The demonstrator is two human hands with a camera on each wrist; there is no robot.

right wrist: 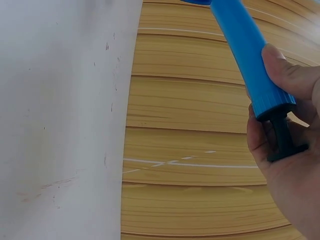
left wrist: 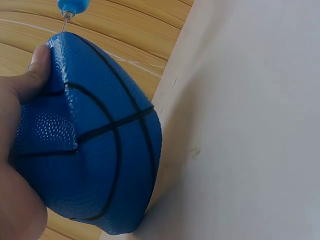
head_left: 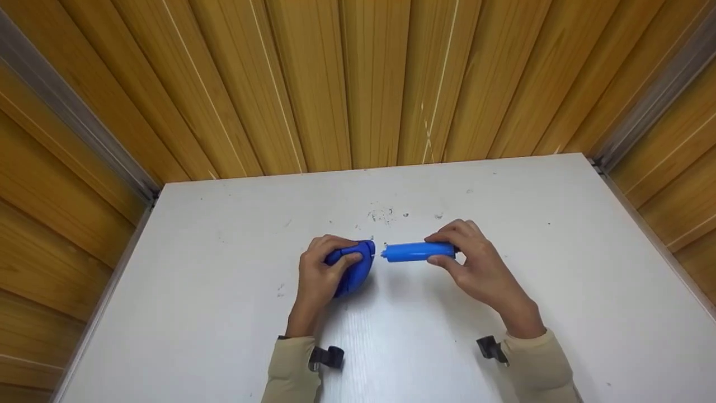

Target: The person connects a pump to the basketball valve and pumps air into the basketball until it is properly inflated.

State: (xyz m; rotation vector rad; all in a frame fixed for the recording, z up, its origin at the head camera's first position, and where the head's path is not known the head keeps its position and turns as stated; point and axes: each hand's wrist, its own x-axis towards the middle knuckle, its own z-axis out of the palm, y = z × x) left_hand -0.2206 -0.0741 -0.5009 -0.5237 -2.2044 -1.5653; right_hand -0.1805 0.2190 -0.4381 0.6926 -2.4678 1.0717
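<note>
My left hand (head_left: 321,271) grips a deflated blue ball (head_left: 358,272) with black seam lines, its skin folded and dented in the left wrist view. In my right hand (head_left: 475,266) is a light blue hand pump (head_left: 414,252), held between thumb and fingers at its rear end. The pump's black T-shaped handle (right wrist: 283,137) lies against the palm in the right wrist view. A thin metal needle (left wrist: 65,24) runs from the pump's nozzle to the ball's edge; whether its tip is inside the ball cannot be told. Both things are held above the table.
A white table (head_left: 224,313) with small dark marks lies below the hands. Wood-patterned panels (head_left: 369,84) stand behind it and at both sides. Black camera mounts (head_left: 330,357) sit on both wrists, over beige sleeves (head_left: 293,366).
</note>
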